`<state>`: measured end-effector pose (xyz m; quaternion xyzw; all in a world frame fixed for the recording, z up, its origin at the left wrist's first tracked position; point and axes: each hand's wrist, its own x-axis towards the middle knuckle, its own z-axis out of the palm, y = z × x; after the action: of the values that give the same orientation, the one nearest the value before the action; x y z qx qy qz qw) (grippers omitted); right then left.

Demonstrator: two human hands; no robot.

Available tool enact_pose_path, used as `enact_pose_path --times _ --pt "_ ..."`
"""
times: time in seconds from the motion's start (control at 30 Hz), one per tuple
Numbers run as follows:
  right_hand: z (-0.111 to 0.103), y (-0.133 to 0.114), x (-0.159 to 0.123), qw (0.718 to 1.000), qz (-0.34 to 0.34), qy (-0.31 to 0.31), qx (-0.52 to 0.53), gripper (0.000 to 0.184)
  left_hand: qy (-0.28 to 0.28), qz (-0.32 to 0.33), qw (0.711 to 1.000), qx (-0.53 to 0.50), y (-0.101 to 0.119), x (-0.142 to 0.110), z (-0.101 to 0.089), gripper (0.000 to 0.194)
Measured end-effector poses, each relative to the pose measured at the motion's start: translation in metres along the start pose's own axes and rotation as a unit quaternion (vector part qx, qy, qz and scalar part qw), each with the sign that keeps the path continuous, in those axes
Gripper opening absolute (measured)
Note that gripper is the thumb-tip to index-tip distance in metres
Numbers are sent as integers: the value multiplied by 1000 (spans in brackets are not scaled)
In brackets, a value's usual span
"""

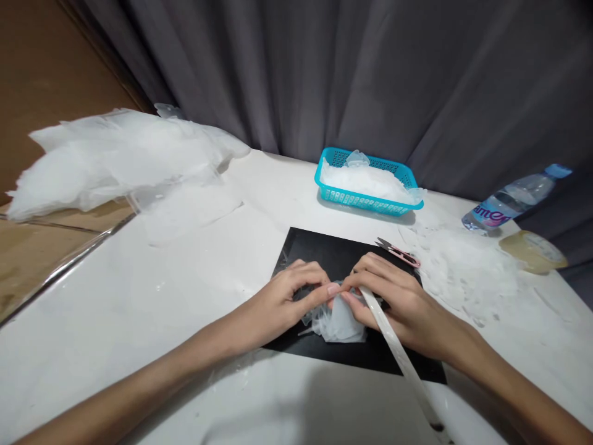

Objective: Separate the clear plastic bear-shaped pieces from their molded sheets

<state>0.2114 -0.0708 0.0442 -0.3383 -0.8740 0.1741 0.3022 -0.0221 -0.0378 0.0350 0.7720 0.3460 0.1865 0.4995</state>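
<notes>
While the left hand (pixel 293 293) and right hand (pixel 399 298) together pinch translucent white pieces (pixel 343 322), a black mat (pixel 319 245) lies beneath them.

A dark grey curtain (pixel 296 74) hangs in folds behind a white table (pixel 115 296) — brown cardboard (pixel 41 74) at left.

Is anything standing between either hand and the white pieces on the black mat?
Nothing visible: the left hand and right hand both touch the white pieces. A white strip runs past the right palm, without blocking that contact.

pieces (pixel 345 326) over mat (pixel 319 247) | basket (pixel 365 204) behind | bottle (pixel 514 199) right | pile (pixel 130 154) left
</notes>
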Motion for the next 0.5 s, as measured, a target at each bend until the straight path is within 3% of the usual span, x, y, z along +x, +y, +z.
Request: enact_pose_path --times 0.13,0.3,0.43,0.5 --pt "1 -2 1 999 22 22 7 7 8 -34 996 -84 1 3 2 33" --pt "7 -6 0 997 80 15 -6 11 84 -70 981 -163 -10 6 14 17" --pt "7 -5 -1 992 111 51 1 13 137 -124 974 -130 -28 8 12 14" --pt "-3 2 -2 981 176 87 6 11 137 -132 977 -95 -37 8 2 13"
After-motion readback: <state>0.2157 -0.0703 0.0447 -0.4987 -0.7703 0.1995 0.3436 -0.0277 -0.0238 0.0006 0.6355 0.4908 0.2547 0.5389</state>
